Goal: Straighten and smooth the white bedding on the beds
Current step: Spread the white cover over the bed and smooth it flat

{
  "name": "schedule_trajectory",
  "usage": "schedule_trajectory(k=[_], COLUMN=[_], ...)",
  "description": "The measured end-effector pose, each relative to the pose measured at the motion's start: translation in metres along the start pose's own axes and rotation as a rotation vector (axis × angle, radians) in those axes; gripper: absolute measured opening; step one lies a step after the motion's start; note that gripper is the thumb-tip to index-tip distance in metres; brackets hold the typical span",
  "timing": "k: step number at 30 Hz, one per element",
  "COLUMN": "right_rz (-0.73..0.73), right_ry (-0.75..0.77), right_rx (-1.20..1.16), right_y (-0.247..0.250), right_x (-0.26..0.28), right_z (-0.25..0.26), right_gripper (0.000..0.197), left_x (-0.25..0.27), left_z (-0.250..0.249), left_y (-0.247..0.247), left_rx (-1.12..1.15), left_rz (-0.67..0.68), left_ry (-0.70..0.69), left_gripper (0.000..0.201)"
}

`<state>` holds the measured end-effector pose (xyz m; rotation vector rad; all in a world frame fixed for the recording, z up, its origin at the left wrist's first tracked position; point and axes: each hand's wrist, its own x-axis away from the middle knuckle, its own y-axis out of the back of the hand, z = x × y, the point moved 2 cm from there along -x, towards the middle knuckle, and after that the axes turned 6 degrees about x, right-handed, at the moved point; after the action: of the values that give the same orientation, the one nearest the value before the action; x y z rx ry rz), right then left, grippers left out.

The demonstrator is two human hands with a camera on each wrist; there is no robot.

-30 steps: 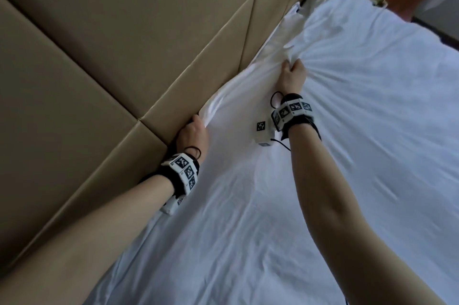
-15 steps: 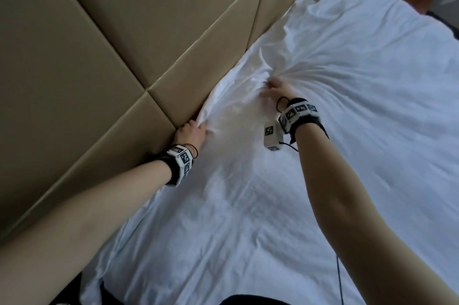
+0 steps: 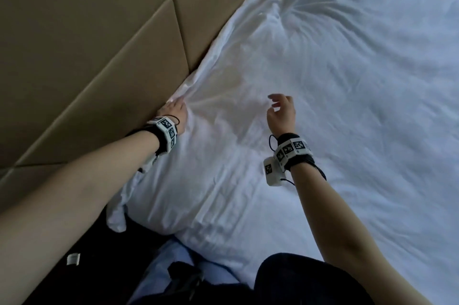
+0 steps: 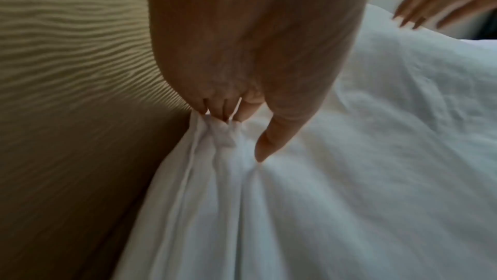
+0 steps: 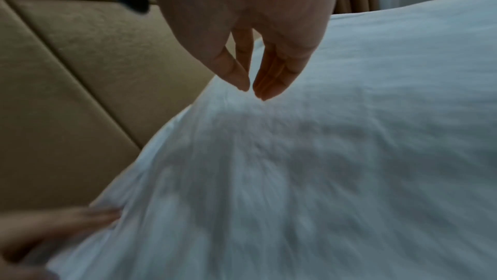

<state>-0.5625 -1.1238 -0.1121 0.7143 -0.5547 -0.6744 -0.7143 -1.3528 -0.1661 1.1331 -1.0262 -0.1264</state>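
Observation:
The white bedding (image 3: 323, 106) covers the bed and is creased near the tan padded headboard (image 3: 99, 44). My left hand (image 3: 173, 111) grips a bunched fold of the bedding's edge against the headboard; in the left wrist view the fingers (image 4: 228, 112) curl round the gathered cloth (image 4: 220, 135). My right hand (image 3: 282, 108) hovers just above the bedding, fingers loose and holding nothing. In the right wrist view its fingertips (image 5: 264, 89) hang over the white bedding (image 5: 322, 157), apart from it.
The headboard runs along the left side of the bed. A loose corner of the sheet (image 3: 116, 215) hangs off the near left edge over a dark floor. My dark-clothed leg (image 3: 305, 280) is at the bottom, beside light blue cloth (image 3: 159, 270).
My right hand has let go of the bunched bedding and lifted back toward me. My left hand keeps its grip at the headboard. The view has shifted toward the near bed corner.

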Motion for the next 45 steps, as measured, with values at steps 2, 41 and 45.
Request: schedule_trajectory(k=[2, 41, 45], right_rz=[0.026, -0.102, 0.134], right_ry=[-0.007, -1.617, -1.627], right_rx=[0.042, -1.09, -0.97], right_y=[-0.006, -0.072, -0.08], right_x=[0.027, 0.533, 0.54], right_z=[-0.018, -0.449, -0.447], right_gripper=[0.033, 0.089, 0.099], left_x=[0.018, 0.23, 0.226], left_z=[0.007, -0.242, -0.251], left_y=[-0.013, -0.385, -0.388], left_rx=[0.061, 2.382, 2.546], left_rz=[0.019, 0.302, 0.326], left_ry=[0.05, 0.903, 0.846], left_gripper=[0.07, 0.065, 0.079])
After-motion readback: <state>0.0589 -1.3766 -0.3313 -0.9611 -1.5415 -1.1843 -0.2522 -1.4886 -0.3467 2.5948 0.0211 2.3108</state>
